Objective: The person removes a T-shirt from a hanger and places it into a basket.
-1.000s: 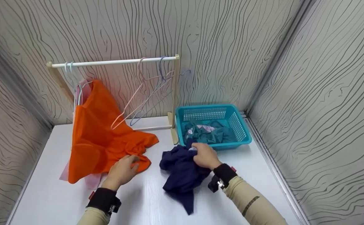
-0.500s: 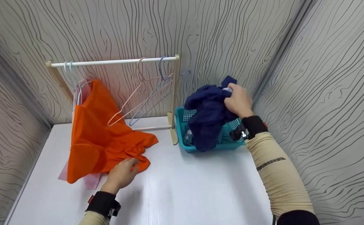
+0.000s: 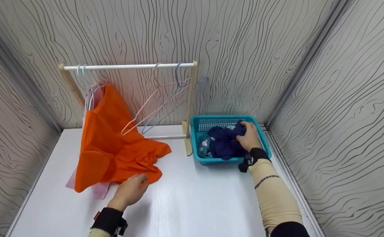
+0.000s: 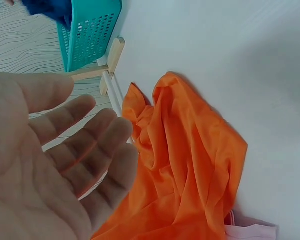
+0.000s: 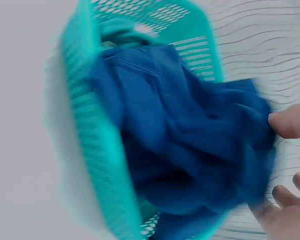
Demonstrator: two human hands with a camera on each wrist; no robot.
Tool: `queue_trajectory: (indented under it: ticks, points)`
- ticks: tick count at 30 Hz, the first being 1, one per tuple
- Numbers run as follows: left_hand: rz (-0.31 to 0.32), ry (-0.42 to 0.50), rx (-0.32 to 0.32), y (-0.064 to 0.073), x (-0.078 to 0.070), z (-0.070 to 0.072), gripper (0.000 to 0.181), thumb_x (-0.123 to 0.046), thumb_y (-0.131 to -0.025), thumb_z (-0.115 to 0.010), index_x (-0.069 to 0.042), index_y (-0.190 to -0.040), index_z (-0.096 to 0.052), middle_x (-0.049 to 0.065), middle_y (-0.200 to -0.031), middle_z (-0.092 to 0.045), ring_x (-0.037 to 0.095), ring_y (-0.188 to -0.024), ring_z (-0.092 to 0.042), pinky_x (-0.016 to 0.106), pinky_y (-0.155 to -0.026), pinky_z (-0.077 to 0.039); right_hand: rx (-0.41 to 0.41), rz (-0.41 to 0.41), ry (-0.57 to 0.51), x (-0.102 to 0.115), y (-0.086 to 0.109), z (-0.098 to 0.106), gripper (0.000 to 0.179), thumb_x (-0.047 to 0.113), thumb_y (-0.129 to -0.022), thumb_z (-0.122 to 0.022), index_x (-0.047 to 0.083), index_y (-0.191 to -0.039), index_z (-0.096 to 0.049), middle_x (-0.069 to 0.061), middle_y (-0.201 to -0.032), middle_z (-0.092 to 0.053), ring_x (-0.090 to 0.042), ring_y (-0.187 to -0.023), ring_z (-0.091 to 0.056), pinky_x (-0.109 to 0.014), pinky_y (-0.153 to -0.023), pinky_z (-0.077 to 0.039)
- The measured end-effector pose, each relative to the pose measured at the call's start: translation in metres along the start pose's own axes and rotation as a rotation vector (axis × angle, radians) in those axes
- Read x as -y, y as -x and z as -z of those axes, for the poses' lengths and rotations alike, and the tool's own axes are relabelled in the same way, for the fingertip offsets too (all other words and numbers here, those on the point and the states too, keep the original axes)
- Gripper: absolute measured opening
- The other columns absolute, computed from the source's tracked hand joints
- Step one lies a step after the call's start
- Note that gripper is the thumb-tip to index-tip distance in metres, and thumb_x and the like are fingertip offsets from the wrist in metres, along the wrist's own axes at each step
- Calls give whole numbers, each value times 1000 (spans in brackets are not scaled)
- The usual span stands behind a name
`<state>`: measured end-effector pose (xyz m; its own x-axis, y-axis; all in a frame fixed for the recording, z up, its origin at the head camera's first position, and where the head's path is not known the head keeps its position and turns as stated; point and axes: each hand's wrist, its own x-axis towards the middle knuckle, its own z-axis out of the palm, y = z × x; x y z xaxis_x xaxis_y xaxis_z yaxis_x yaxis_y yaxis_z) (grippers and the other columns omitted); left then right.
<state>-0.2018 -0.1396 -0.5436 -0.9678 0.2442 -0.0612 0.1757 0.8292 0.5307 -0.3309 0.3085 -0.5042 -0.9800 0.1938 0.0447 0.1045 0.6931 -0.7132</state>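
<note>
A crumpled navy garment (image 3: 226,141) lies in the teal plastic basket (image 3: 232,160); in the right wrist view this dark blue cloth (image 5: 180,130) slumps over the near rim. At its right side is my right hand (image 3: 249,136), thumb and fingers spread apart, the tips touching or just beside the cloth. A green printed garment (image 3: 204,146) shows underneath. My left hand (image 3: 131,192) hovers with relaxed fingers near the lower hem of an orange garment (image 3: 113,148), holding nothing; the left wrist view shows its bare palm (image 4: 35,180).
A small rack with a white rod (image 3: 129,66) stands at the back left, beside the basket. The orange garment hangs there, with a pink garment (image 3: 100,190) behind it. A pink hanger (image 3: 146,104) and a blue hanger (image 3: 178,82) hang at the rod's right end.
My right hand has carried the navy garment from the table up over the basket and down into it, and its fingers have parted. My left hand has stayed nearly still.
</note>
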Motion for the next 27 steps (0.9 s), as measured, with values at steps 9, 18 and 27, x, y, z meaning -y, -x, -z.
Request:
queue_trajectory:
  ticks: [9, 18, 27]
  points:
    - [14, 0, 29, -8, -8, 7, 21, -22, -93, -63, -13, -111, -67, 7, -108, -67, 23, -90, -63, 48, -86, -52, 104, -7, 91, -24, 30, -13, 52, 4, -95, -51, 3, -145, -38, -27, -150, -35, -45, -137, -36, -58, -108, -34]
    - [-3, -81, -37, -21, -18, 70, 27, -21, -95, -62, -10, -119, -64, 11, -111, -65, 25, -90, -59, 50, -89, -52, 268, 181, 175, -15, 70, -36, 45, 5, -90, -60, 2, -134, -51, -21, -136, -53, -37, -128, -49, -52, -105, -40]
    - [-31, -236, -261, -22, -11, 132, 27, -18, -95, -59, -2, -116, -62, 21, -105, -61, 37, -90, -56, 54, -82, -51, 378, 336, 209, -11, 118, -76, 42, 8, -91, -64, 3, -131, -54, -16, -131, -57, -34, -125, -52, -50, -103, -43]
